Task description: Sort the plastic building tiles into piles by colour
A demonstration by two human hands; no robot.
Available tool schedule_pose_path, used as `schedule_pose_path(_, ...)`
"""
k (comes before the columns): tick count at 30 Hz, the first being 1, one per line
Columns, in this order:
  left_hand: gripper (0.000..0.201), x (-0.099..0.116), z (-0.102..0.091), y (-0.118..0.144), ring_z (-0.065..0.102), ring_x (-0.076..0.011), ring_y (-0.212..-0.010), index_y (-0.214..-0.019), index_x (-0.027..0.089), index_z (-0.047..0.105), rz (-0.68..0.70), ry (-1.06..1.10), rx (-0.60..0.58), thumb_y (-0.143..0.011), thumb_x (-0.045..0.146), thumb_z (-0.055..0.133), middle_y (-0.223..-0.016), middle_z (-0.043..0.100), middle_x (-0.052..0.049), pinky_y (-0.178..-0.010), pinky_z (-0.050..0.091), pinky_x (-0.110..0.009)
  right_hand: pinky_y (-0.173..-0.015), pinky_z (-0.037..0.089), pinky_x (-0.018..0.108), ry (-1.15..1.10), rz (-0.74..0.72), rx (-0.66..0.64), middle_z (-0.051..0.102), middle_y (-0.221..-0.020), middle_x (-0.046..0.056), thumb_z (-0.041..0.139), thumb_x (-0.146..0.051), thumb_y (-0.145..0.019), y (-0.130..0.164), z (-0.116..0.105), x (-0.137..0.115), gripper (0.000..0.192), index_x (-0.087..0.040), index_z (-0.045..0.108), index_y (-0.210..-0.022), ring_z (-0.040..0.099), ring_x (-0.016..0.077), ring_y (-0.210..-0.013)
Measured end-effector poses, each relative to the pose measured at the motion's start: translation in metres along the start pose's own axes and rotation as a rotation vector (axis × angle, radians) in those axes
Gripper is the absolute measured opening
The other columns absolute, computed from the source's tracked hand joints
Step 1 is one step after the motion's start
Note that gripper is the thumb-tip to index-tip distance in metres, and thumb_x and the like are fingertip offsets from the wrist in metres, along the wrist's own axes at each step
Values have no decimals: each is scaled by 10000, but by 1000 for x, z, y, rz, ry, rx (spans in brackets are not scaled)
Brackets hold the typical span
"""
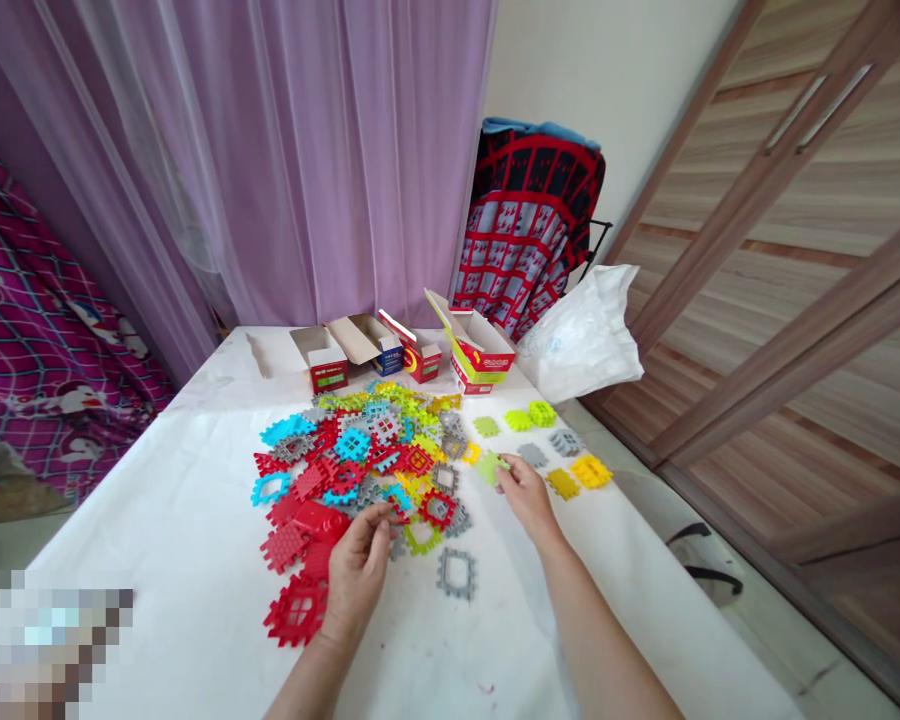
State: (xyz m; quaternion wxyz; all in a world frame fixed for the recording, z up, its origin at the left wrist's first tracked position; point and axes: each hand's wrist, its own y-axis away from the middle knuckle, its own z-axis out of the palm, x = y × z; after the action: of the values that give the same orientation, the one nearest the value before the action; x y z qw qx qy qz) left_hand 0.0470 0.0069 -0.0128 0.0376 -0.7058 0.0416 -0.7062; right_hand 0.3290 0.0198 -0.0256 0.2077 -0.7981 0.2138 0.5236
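My right hand (526, 497) pinches a light green interlocking plastic tile (489, 467) by its right edge, just over the white tabletop. My left hand (361, 560) is at the near side of a mixed pile of building tiles (352, 445), its fingers loosely curled with the thumb apart; I see nothing held in it. Next to it lie a red raised piece (321, 520) and a red window tile (297, 610). A grey frame tile (457, 574) lies alone between my hands. Beyond my right hand are small groups of green tiles (541, 414), grey tiles (565, 443) and yellow tiles (591, 472).
Several open cardboard boxes stand along the far edge, among them a red box (330, 374) and a red and yellow-green box (487, 358). A white plastic bag (581, 335) slumps at the far right corner. A wooden wardrobe (795, 290) stands to the right, a purple curtain (330, 160) behind.
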Motion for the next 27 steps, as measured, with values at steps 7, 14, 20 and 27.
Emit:
schedule_pose_path(7,453,3,-1,0,700,-195,-658,-963,179,655,-16,-26,5,-748,575,610,-796,736,-64,-516,562,-270,-769,500,368,409,-129,255,681,-940,92,471,-356,-769,15,-24,14,326,-190,682,-953,595,187,-687)
schedule_pose_path(14,411,-3,-1,-1,704,-191,-647,-959,188,658,21,-27,12,-751,541,629,-810,740,-59,-517,567,-263,-848,504,339,467,-289,108,596,-1241,87,525,-279,-783,25,-18,8,257,-216,649,-999,627,168,-819)
schedule_pose_path(20,442,-4,-2,-1,707,-196,-649,-972,182,662,16,-31,-6,-750,562,626,-814,745,-70,-515,568,-264,-933,474,359,535,-289,-87,599,-1259,65,587,-151,-680,17,-28,6,415,-224,632,-1085,620,188,-971)
schedule_pose_path(27,485,-1,-3,-1,709,-203,-656,-978,185,661,4,-52,-12,-735,603,622,-822,749,-76,-521,570,-271,-756,481,293,572,-264,-77,661,-1077,24,629,-256,-720,16,-28,-2,388,-251,626,-1108,610,152,-788)
